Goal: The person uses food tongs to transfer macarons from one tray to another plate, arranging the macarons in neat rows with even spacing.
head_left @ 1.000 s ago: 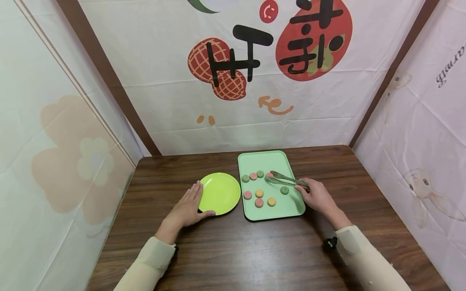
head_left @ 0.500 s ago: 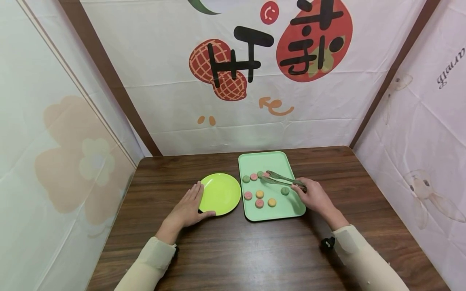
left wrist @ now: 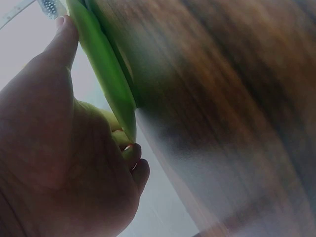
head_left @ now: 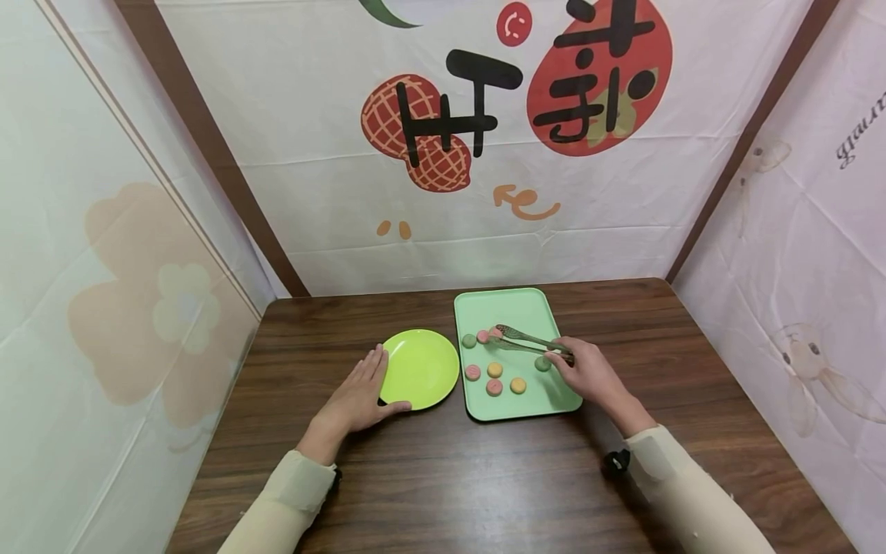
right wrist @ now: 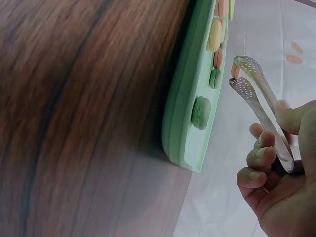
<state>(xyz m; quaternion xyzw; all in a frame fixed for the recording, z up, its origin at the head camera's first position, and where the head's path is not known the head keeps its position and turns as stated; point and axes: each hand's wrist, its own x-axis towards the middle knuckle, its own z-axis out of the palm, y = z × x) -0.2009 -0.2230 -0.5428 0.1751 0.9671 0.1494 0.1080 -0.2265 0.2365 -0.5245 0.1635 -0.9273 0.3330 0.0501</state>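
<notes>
My right hand grips metal tongs with perforated tips. Between those tips sits a pink macaron, raised above the light green tray in the right wrist view. Other macarons lie on the tray: a green one near the left rim, a yellow one in the middle, and a green one under the right hand, among several. On the left, my left hand rests along the edge of a lime green plate, fingers extended, thumb at its near rim.
Plate and tray stand side by side on a dark wooden table, nearly touching. A white printed cloth hangs behind the table's far edge, and similar cloths flank both sides.
My right hand has moved the tongs and the pink macaron leftward over the tray, toward the plate. They now cover a green macaron in the far row. My left hand has stayed put.
</notes>
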